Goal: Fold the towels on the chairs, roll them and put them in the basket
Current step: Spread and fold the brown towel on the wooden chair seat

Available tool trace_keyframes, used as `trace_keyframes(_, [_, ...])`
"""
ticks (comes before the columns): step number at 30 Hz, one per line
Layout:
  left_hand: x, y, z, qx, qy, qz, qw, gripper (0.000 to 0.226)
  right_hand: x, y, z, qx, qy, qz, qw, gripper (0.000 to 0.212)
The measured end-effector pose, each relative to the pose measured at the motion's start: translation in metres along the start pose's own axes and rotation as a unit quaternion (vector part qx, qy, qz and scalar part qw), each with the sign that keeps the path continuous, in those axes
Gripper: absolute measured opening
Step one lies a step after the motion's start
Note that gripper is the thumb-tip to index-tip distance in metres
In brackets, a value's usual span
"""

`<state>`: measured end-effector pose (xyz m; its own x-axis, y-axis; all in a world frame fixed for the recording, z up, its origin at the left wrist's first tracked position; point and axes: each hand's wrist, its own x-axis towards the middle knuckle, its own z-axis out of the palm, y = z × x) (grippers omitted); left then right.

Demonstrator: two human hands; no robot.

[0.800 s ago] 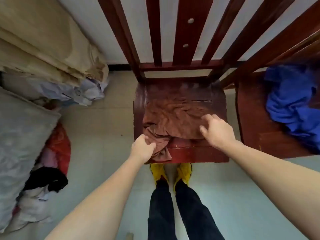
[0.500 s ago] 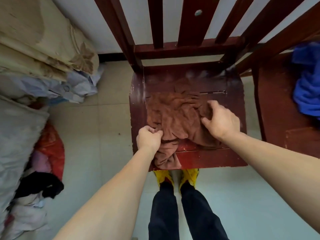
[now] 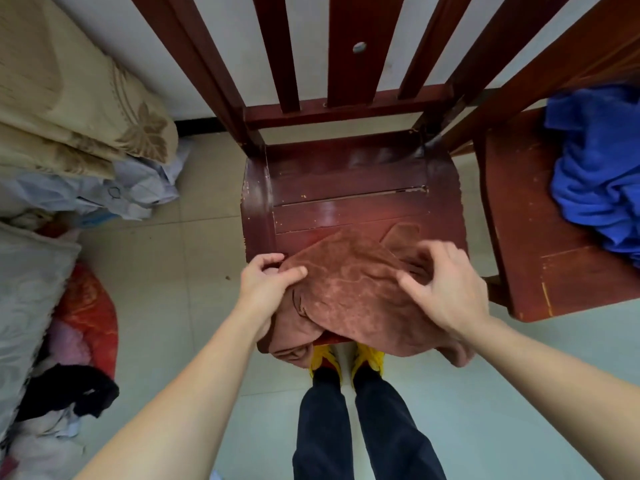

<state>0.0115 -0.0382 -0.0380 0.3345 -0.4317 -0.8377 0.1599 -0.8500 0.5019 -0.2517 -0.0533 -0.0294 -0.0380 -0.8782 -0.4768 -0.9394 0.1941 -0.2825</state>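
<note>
**A:** As the person looks down, what lies nearest?

**B:** Yellow shoes (image 3: pixel 370 355) at 6 o'clock, partly hidden under the hanging hem of the brown towel (image 3: pixel 353 299).

**A:** And the hands?

**B:** The left hand (image 3: pixel 273 285) pinches the towel's 9 o'clock edge, thumb on top and fingers curled at the rim. The right hand (image 3: pixel 446 292) sits on its 3 o'clock side with fingers spread and bent. Whether they hold cloth cannot be told.

**A:** How does the towel lie?

**B:** It is crumpled on the front of the chair seat (image 3: pixel 346 188) and droops over the front edge. Its long axis runs 9 to 3 o'clock, and one corner points toward 1 o'clock.

**A:** Farther off?

**B:** The chair's slatted back (image 3: pixel 343 109) stands at 12 o'clock. At 2 o'clock a blue towel (image 3: pixel 595 174) is heaped on a second chair (image 3: pixel 526 244) just beside the first.
</note>
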Motion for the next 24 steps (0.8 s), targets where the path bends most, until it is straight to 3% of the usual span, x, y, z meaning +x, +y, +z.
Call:
trace_keyframes(2, [0.002,0.013,-0.003,-0.027,-0.015,0.012,0.999,0.025,0.022,-0.026,-0.001,0.068,0.043,-0.036,0.996,0.043])
trace_keyframes(5, [0.002,0.03,-0.008,-0.032,-0.026,0.074,0.996,0.033,0.05,-0.053,0.008,0.087,-0.111,-0.038,0.989,0.054])
trace_keyframes(8, [0.001,0.041,-0.02,0.009,-0.011,0.139,0.99,0.042,0.049,-0.059,0.02,-0.008,-0.215,-0.037,0.976,0.038])
trace_keyframes(12, [0.004,0.04,-0.034,0.152,0.02,0.209,0.966,0.042,0.035,-0.039,0.007,0.0,-0.132,-0.025,0.991,0.019])
trace_keyframes(16, [0.008,0.025,-0.035,0.227,-0.071,0.17,0.956,0.031,0.048,-0.024,-0.024,0.182,-0.021,0.045,0.982,0.021])
trace_keyframes(19, [0.01,0.011,-0.025,0.341,-0.109,0.156,0.921,0.019,0.071,-0.021,-0.04,0.292,0.026,0.091,0.952,0.024])
trace_keyframes(21, [0.013,0.013,-0.019,0.408,-0.086,0.173,0.892,0.017,0.082,-0.014,-0.046,0.291,0.051,0.125,0.947,0.026])
trace_keyframes(24, [0.024,0.032,-0.01,0.342,-0.006,0.224,0.913,0.018,0.083,0.002,-0.048,0.198,0.06,0.172,0.963,0.029])
